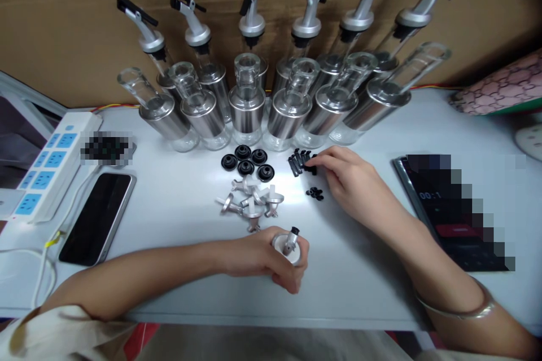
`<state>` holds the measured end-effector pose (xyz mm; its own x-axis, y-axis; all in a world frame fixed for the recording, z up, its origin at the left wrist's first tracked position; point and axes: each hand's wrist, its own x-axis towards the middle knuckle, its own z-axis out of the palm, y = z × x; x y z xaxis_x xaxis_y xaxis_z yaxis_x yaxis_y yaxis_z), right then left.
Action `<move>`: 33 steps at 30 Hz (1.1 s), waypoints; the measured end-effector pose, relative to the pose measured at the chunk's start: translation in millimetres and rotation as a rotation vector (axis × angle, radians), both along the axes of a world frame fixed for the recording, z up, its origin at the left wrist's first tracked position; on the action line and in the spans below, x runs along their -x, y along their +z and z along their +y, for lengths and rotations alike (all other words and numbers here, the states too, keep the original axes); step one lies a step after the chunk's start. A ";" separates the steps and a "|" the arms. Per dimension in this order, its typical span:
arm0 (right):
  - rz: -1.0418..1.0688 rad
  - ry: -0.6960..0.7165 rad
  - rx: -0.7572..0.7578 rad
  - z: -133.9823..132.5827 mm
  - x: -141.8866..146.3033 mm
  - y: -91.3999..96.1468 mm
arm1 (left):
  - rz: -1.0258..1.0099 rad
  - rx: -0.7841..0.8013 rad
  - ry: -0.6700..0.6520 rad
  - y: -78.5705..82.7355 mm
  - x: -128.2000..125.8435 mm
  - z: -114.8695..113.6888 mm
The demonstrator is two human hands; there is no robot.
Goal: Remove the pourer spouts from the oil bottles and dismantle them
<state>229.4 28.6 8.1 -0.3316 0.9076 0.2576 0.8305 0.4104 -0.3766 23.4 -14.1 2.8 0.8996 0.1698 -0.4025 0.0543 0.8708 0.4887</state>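
Note:
My left hand (269,256) is closed around a silver pourer spout (289,243) near the table's front edge, its nozzle pointing up. My right hand (349,180) reaches forward, and its fingertips pinch at a small heap of black lever caps (300,161). Beside that hand lie a few tiny black rings (315,193). Several loose silver spouts (252,203) sit in a pile between my hands. Behind them rest several round black gaskets (248,162).
Two rows of glass bottles (248,104) with steel sleeves stand at the back, the rear ones fitted with spouts. A power strip (48,163) and a dark phone (97,217) lie left. Another phone (449,208) lies right. A cardboard wall (63,22) closes the back.

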 end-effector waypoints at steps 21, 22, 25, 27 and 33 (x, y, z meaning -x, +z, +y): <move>-0.077 0.062 0.034 -1.5 1.5 -3.3 | -0.017 -0.023 0.005 -1.0 1.2 -0.9; -0.080 0.061 0.039 -1.6 1.6 -2.7 | -0.020 -0.024 0.007 -1.3 1.3 -0.9; -0.084 0.066 0.054 -2.1 2.3 -1.1 | -0.021 -0.025 0.009 -1.5 1.4 -0.9; -0.083 0.071 0.063 -2.4 2.9 -0.3 | -0.022 -0.022 0.007 -1.4 1.2 -1.1; -0.050 0.102 0.062 -2.9 4.8 0.9 | -0.007 -0.013 0.012 -2.4 0.4 -1.3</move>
